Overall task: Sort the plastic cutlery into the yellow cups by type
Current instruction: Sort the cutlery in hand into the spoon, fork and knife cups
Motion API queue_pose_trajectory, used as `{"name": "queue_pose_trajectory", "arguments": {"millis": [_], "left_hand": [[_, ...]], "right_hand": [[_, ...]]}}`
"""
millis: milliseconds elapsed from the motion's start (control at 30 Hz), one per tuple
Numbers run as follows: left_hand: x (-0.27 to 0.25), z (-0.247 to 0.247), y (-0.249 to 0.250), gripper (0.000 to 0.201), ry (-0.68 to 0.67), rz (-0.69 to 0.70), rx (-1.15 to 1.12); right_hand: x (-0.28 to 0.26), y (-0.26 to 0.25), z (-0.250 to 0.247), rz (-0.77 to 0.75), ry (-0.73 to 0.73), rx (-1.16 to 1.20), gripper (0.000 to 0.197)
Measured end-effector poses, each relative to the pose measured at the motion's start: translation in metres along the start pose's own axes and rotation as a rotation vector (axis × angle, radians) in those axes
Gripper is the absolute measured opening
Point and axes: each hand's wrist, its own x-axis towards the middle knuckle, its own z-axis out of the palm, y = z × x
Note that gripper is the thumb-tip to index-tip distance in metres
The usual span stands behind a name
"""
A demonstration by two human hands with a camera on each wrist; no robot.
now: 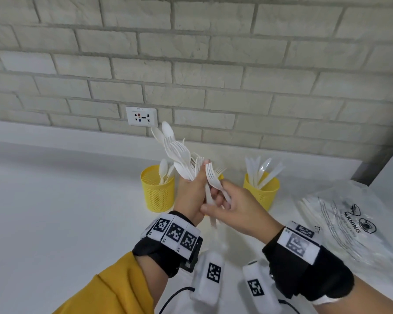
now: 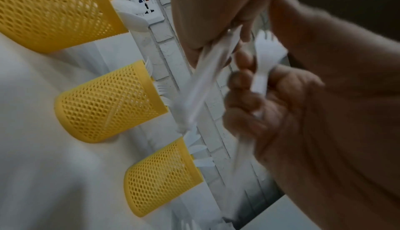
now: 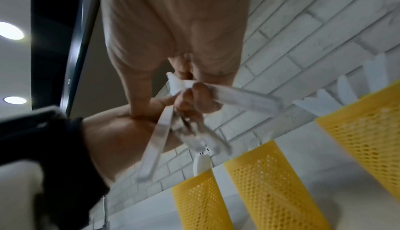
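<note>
My left hand (image 1: pixel 191 189) grips a fanned bundle of white plastic forks and spoons (image 1: pixel 177 152) by the handles, raised above the counter. Just to its right, my right hand (image 1: pixel 222 198) pinches a single white fork (image 1: pixel 213 177) by its handle, close against the bundle; the same fork (image 2: pixel 264 59) shows in the left wrist view. Three yellow mesh cups stand by the wall. The left cup (image 1: pixel 157 189) holds spoons and the right cup (image 1: pixel 262 191) holds knives. The middle cup (image 2: pixel 108 102) holds forks and is mostly hidden behind my hands in the head view.
A crumpled clear plastic bag (image 1: pixel 349 223) with more white cutlery lies on the white counter (image 1: pixel 55 211) at the right. A wall socket (image 1: pixel 141 116) sits in the brick wall behind the cups. A grey ledge runs at the far right.
</note>
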Motion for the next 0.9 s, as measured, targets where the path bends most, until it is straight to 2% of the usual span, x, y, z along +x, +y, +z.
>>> {"name": "queue_pose_trajectory", "arguments": {"millis": [33,100,200,300,367,433,500,567,633,800,900], "left_hand": [[-0.002,0.001,0.001,0.032,-0.034,-0.023,0.007],[-0.005,0.000,0.002,0.030,-0.094,-0.028,-0.028],[-0.008,-0.002,0.001,0.028,-0.119,-0.005,-0.030],[-0.011,-0.004,0.000,0.037,-0.077,-0.032,0.030],[-0.012,-0.005,0.001,0.034,-0.030,-0.038,0.045],[-0.013,-0.007,0.000,0.025,-0.017,0.001,0.084],[-0.014,-0.006,-0.005,0.021,-0.047,0.071,0.157],[-0.020,-0.006,-0.010,0.033,-0.089,0.122,0.284],[-0.031,-0.001,-0.011,0.031,-0.144,0.148,0.351],[-0.040,-0.005,-0.005,0.043,-0.218,0.197,0.455],[-0.047,-0.008,-0.002,0.040,-0.276,0.170,0.462]], "right_hand": [[0.001,0.000,0.002,-0.010,-0.012,-0.041,0.021],[0.003,-0.002,0.000,-0.016,-0.027,-0.120,0.014],[0.002,-0.003,-0.003,0.004,-0.067,-0.191,0.028],[-0.001,-0.005,-0.007,0.067,-0.113,-0.097,0.010],[0.000,-0.009,-0.015,0.076,-0.045,0.063,0.010],[0.003,-0.016,-0.021,0.012,0.095,0.127,0.017],[0.010,-0.026,-0.018,-0.037,0.163,0.137,0.013],[0.017,-0.032,-0.009,-0.024,0.180,0.086,0.021],[0.014,-0.035,-0.008,-0.010,0.235,-0.009,0.026],[0.017,-0.029,-0.013,0.089,0.187,-0.055,0.021],[0.012,-0.029,-0.012,0.168,0.139,0.152,0.014]]}}
